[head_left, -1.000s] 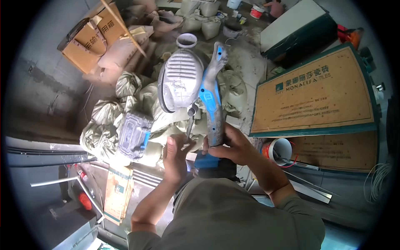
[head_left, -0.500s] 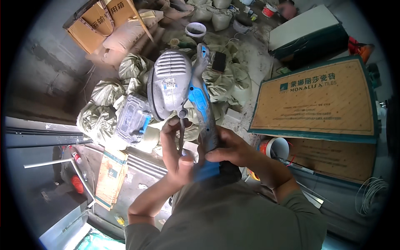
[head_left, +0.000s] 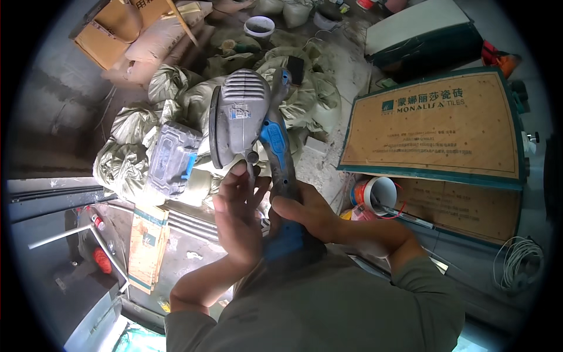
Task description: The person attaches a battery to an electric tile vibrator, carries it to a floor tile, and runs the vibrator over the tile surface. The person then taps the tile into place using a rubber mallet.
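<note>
I hold up a grey and blue cordless tile vibrator (head_left: 239,111), its ribbed housing uppermost and its round pad turned to the left. My right hand (head_left: 305,211) is wrapped round the lower part of the handle, thumb across the front. At the near end of the handle, close to my body, is a blue and black block. My left hand (head_left: 237,205) is below the housing, fingers curled at a thin grey stalk (head_left: 251,170) that hangs from a small round knob. Part of its grip is hidden by the fingers.
Beyond the tool lie pale woven sacks (head_left: 170,88), a grey tool case (head_left: 174,158) with a blue latch and a white bucket (head_left: 259,27). At right lean large boxed tiles (head_left: 434,135), beside a bucket with tools (head_left: 381,195). A cable coil (head_left: 519,264) hangs at far right.
My left hand has turned, its fingertips moving closer to the stalk under the knob. My right hand keeps its hold. The surroundings have shifted slightly left and up in view.
</note>
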Tool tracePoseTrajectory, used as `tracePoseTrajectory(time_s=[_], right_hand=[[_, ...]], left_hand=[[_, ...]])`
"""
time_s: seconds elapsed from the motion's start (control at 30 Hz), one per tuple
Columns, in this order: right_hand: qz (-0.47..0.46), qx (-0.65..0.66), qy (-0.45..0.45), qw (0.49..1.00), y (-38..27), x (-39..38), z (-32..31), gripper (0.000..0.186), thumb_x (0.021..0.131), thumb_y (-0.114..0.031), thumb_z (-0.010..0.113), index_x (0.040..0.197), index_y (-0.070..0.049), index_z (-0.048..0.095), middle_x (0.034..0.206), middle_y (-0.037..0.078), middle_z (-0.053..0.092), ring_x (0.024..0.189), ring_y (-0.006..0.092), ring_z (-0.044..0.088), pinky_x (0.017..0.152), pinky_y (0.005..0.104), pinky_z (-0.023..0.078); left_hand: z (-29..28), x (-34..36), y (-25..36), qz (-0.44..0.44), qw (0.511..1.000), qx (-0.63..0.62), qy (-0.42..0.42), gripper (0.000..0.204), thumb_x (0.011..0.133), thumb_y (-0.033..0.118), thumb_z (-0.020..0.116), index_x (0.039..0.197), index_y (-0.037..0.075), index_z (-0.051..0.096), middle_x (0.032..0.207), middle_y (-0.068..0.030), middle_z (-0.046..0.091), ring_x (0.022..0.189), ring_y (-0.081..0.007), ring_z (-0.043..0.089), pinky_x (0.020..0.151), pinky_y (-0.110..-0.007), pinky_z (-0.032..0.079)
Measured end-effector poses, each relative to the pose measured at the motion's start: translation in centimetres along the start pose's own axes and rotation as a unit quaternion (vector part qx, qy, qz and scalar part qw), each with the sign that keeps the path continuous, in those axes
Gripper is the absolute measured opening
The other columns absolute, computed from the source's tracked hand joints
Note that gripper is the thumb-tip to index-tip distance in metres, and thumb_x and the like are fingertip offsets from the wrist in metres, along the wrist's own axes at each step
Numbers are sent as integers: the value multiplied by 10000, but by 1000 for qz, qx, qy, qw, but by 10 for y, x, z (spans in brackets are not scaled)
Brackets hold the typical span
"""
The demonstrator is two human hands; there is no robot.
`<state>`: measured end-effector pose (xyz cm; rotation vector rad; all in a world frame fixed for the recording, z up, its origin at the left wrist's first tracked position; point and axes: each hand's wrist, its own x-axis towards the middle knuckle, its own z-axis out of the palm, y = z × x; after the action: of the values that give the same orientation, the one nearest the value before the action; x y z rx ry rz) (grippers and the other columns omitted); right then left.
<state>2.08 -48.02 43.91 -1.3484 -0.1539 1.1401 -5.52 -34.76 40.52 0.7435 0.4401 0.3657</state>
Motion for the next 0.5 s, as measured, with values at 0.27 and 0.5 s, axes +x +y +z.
tracePoseTrajectory(time_s=[0.27, 0.5], right_hand=[[-67, 41, 30, 996, 4, 1, -14, 418, 939, -330, 670, 1137, 16, 545, 873, 71, 655, 798, 139, 642, 746, 312, 516], [-194, -275, 192, 922, -1, -56, -66, 289, 838, -185, 770, 1045, -31, 639, 903, 81, 695, 821, 127, 649, 735, 315, 526]], left_hand=[[-1, 16, -12, 110, 978, 155, -84, 682, 996, 590, 299, 1343, 32, 479, 1312, -125, 540, 1253, -271, 511, 1058, -476, 377], [27, 37, -34, 174, 941, 167, -238, 331, 1004, 181, 522, 1237, -54, 524, 1205, -160, 606, 1186, -271, 557, 1081, -422, 372]])
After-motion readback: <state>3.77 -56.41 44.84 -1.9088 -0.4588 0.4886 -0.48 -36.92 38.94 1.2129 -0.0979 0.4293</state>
